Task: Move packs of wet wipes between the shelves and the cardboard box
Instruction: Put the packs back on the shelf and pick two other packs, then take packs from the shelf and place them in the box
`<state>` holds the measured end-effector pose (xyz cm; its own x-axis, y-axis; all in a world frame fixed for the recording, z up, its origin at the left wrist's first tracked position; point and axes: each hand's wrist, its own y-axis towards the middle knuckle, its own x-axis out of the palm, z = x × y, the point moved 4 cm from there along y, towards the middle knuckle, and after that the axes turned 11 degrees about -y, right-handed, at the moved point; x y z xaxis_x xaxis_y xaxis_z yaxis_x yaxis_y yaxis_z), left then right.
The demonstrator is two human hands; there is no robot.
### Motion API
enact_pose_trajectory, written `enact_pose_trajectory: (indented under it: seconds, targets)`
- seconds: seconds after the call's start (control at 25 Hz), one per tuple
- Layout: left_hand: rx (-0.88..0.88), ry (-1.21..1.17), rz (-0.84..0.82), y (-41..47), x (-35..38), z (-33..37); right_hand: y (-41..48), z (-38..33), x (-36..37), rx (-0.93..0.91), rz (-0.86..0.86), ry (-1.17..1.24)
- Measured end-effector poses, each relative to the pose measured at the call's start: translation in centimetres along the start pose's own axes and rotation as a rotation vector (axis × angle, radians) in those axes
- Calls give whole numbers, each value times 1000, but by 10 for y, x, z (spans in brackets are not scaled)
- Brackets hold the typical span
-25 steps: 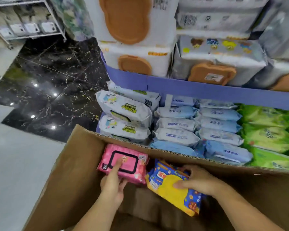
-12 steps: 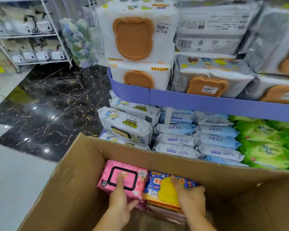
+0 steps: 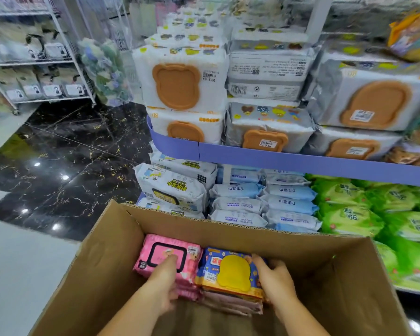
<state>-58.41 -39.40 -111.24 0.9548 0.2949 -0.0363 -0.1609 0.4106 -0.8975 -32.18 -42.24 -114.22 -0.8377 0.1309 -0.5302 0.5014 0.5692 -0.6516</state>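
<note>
Currently, inside the cardboard box (image 3: 228, 230), the pink pack (image 3: 155, 249) is pressed by the flat left hand (image 3: 164, 275) and the blue pack (image 3: 233, 272) is pinched at its edge by the right hand (image 3: 277, 280), so the stack (image 3: 230, 303) beneath could be toppled by a careless tug.

Head view, close, down into box (image 3: 228, 229)
</note>
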Motion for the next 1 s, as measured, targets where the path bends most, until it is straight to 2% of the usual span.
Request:
enact_pose_trajectory:
  seconds: [0.12,0.24,0.32,0.6,0.8,1.0]
  targets:
    - [113,152,14,-43,1,4,-40,-14,-20,40,-86,-58]
    - [207,294,-80,-99,7,25,-97,-52,-60,68,-154,-56]
    - [223,376,-145,-152,18,52,-134,-79,-89,33,-168,-54]
    - [491,473,-251,-389,34,164,-283,-179,-201,-142,-227,28]
    - [642,423,-378,-504,53,221,-366,-240,-292,-294,-139,28]
    - [731,446,-497,-562,108,235,-399,-277,-376,-413,-38,56]
